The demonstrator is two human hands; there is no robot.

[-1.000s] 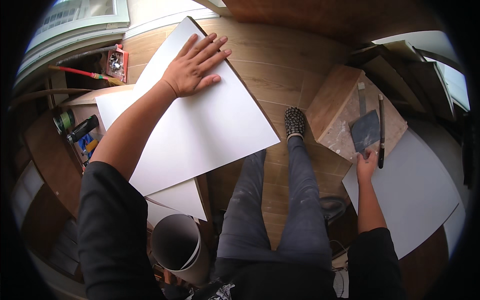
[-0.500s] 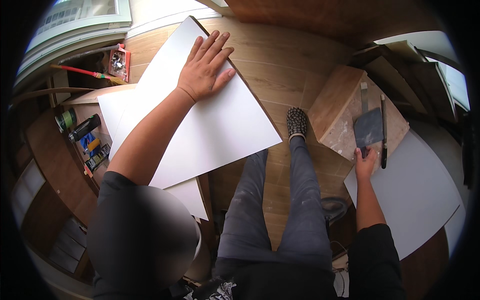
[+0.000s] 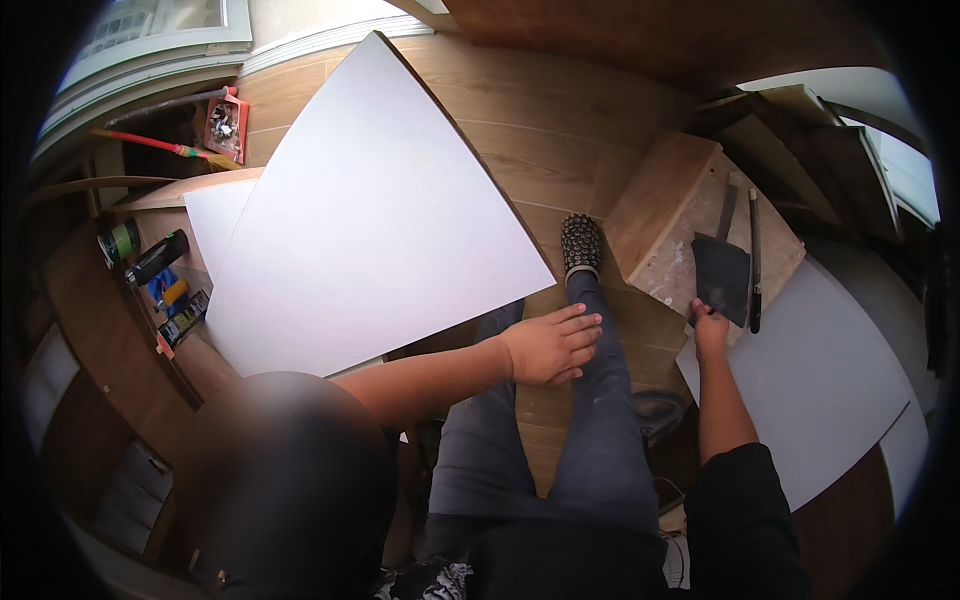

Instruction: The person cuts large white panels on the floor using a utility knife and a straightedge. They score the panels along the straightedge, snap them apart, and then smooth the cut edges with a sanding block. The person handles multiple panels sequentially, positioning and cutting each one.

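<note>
My left hand [image 3: 553, 346] hangs above my legs with its fingers stretched out, holding nothing. It is apart from the near right corner of a large white board [image 3: 390, 220]. My right hand [image 3: 710, 328] grips what looks like a putty knife with a wide dark grey blade [image 3: 722, 274]; the fingers hide its handle. The blade is over the stained top of a wooden box [image 3: 680, 270]. Beside it on that box lie a long dark bar-shaped tool [image 3: 755, 265] and a thin grey strip [image 3: 729, 205].
On the left stand a dark bottle [image 3: 158, 257], a green-banded can [image 3: 119, 242] and a black tube [image 3: 184, 320]. A red dustpan [image 3: 227, 125] and a red-handled brush [image 3: 150, 140] lie farther back. Another pale panel [image 3: 800, 380] is at right. A dark blurred shape [image 3: 290, 480] covers the lower left.
My left hand has left the white board and come nearer and to the right, over my legs. The right hand still holds the putty knife, its blade turned slightly. The whole view has shifted a little.
</note>
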